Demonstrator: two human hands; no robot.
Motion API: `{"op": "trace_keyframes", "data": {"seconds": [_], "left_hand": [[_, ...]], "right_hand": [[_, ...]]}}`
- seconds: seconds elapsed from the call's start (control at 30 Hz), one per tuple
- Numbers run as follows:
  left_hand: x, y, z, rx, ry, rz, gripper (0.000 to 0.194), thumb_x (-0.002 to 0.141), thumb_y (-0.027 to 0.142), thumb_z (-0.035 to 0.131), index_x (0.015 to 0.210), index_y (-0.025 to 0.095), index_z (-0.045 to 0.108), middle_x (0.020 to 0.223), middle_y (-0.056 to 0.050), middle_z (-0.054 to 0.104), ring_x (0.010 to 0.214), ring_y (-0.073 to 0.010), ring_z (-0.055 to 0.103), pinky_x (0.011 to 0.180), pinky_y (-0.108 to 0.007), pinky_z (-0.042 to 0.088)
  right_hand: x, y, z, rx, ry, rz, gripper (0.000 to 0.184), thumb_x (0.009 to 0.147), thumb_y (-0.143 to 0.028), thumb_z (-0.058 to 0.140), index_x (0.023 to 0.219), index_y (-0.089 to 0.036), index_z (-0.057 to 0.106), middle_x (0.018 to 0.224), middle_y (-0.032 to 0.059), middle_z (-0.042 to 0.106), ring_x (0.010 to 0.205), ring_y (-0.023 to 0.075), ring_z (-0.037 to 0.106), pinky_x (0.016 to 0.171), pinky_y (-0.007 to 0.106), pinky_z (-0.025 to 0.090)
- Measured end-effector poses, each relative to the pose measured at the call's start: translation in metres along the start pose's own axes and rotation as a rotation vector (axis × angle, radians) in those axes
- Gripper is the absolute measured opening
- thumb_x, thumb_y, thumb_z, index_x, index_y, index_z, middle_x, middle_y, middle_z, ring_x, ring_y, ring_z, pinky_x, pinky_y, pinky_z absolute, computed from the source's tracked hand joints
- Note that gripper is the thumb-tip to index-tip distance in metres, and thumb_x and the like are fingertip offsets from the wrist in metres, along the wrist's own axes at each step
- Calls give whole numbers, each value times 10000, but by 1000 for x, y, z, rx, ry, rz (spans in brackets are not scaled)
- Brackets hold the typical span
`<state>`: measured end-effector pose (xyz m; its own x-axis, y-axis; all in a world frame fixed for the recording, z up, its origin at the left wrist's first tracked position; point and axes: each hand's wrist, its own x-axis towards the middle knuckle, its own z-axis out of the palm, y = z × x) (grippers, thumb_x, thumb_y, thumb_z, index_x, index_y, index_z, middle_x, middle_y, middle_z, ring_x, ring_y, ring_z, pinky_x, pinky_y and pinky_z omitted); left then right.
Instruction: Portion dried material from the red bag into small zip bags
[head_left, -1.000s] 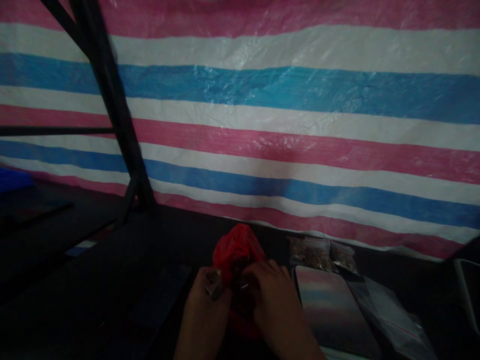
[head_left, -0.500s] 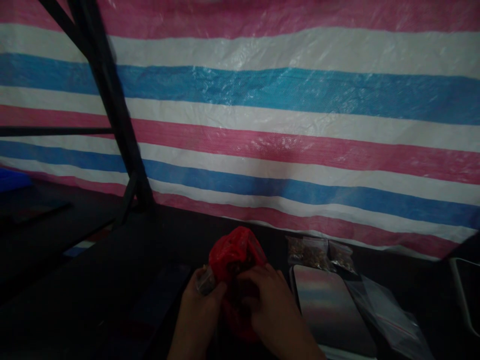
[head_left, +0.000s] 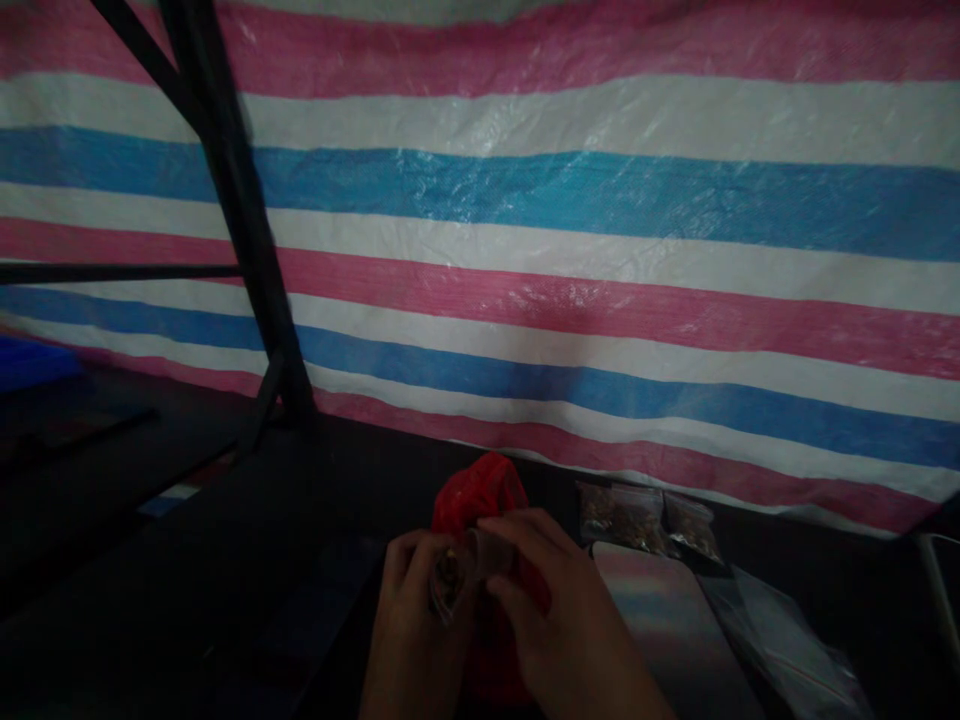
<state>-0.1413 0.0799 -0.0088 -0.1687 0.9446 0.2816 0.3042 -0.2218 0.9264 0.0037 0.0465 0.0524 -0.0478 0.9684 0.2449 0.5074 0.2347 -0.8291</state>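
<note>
My left hand (head_left: 416,605) is closed round a small clear plastic bag (head_left: 448,580), its mouth turned toward me and some small brownish pieces inside. At the bag's translucent edge, the thumb and fingers of my right hand (head_left: 551,600) are pinched together. A red plastic bag (head_left: 480,490) stands behind and beneath both hands, partly hidden by them. Beyond my right hand lies a flat, shiny metal-topped device (head_left: 664,610) that looks like a weighing scale. The scene is dim, so the finger details are hard to make out.
Several small filled zip bags (head_left: 637,518) lie behind the metal plate. Flat clear zip bags (head_left: 787,635) rest to its right on the black table (head_left: 360,460). A dark metal frame post (head_left: 251,240) rises at left, before a striped tarp (head_left: 600,300). A blue object (head_left: 34,365) lies far left.
My right hand has come out of the red bag's opening and moved to the small clear bag. My left hand has turned that bag's mouth toward me. The view has shifted slightly.
</note>
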Motion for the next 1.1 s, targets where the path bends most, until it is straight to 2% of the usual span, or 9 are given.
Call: {"op": "trace_keyframes", "data": {"seconds": [0.2,0.33,0.47,0.57,0.7,0.8,0.87,0.97,1.1], "left_hand": [[-1,-10,2,19,12,-5,311,781,514,703,887,222,715,1065,-87,555,865,-273,699,771,-465,639],[1,-13,5,51,157,-3,313,788,505,700,906,217,676,1076,-68,505,802,-237,664,725,-454,644],[3,-16,4,99,257,64,310,772,423,695,995,212,650,1127,-75,451,906,-251,620,771,-461,638],[3,-18,-1,157,294,190,332,785,357,710,1073,217,623,1167,-86,428,1040,-280,591,812,-459,631],[-2,-8,-3,85,176,174,425,782,324,717,1182,229,609,1215,-101,455,1098,-297,608,843,-480,632],[-19,10,12,-79,91,92,480,767,408,752,1195,232,623,1218,-115,570,1106,-305,667,919,-490,621],[-36,21,28,-252,100,-76,578,792,434,716,1318,240,577,1329,-134,637,1240,-318,665,1036,-487,577],[-54,29,46,-384,0,-344,741,719,453,749,1393,206,564,1428,-174,677,1349,-362,641,1097,-493,546],[-47,22,38,-463,-143,-539,585,740,478,756,1226,155,703,1323,-185,766,1286,-374,699,1124,-482,526]], "right_hand": [[2,0,7,-3,30,26,505,850,-46,546,1259,-272,737,1320,36,714,1229,210,683,1110,345,486],[2,16,6,-94,41,149,486,861,-59,559,1288,-224,723,1331,84,736,1274,278,658,1153,450,457],[-2,29,8,-321,-30,174,601,830,-39,576,1392,-214,699,1459,118,671,1393,368,560,1212,569,358],[-4,18,8,-210,2,109,527,831,-119,643,1328,-277,724,1416,78,687,1341,336,585,1163,507,413],[-6,-11,4,68,-38,132,168,821,-210,694,969,-266,750,1001,6,779,959,221,714,867,308,541],[-5,-20,-5,162,8,152,86,858,-270,671,872,-248,753,878,1,784,842,201,727,755,266,538],[-3,-17,-10,201,114,164,156,886,-337,650,881,-243,774,878,17,797,839,212,742,748,272,546],[1,-5,-12,204,221,208,208,866,-401,670,857,-229,786,833,34,795,785,227,747,702,282,547],[5,9,-4,134,221,234,270,905,-434,637,913,-221,803,937,68,820,834,243,761,733,298,555]]}}
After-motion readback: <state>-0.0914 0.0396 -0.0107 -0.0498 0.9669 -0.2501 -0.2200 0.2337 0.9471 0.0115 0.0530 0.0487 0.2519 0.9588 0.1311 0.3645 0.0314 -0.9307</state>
